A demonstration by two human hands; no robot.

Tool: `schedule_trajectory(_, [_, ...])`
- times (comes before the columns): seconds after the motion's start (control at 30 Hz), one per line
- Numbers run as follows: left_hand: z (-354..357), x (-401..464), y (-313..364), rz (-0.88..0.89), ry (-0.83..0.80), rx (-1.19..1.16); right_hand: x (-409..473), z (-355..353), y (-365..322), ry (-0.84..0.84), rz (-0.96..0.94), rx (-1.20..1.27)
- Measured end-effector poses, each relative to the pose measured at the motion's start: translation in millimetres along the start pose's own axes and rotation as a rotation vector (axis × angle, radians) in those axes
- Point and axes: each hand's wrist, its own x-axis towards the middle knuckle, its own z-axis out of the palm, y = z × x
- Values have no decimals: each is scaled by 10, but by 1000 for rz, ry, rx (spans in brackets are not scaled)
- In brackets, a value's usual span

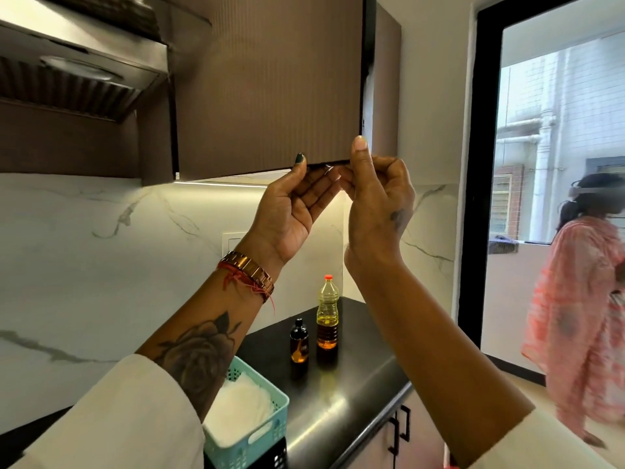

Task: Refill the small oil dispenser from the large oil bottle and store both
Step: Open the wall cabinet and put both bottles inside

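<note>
The large oil bottle [327,314], clear with a red cap and part full of yellow oil, stands upright on the black counter [358,377] near the back corner. Just left of it stands the small dark oil dispenser [299,341] with a black cap. Both my hands are raised well above them at the bottom edge of the brown wall cupboard door [270,96]. My left hand [292,208] curls its fingers under that edge, thumb on the door's front. My right hand [375,194] pinches the same edge beside it.
A teal basket [267,431] holding white cloth sits at the counter's near left. A range hood [77,66] hangs at upper left. A marble backsplash runs behind. Through the doorway on the right a person in a pink garment [581,316] stands. Lower cabinet handles [399,431] show below the counter.
</note>
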Motion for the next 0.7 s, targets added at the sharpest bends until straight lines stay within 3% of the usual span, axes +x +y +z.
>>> schedule_trajectory(0.47, [-14, -266, 193, -6, 19, 45, -203, 78, -202, -30, -21, -95])
schedule_trajectory(0.7, [45, -309, -112, 73, 134, 300, -228, -192, -64, -149, 281, 16])
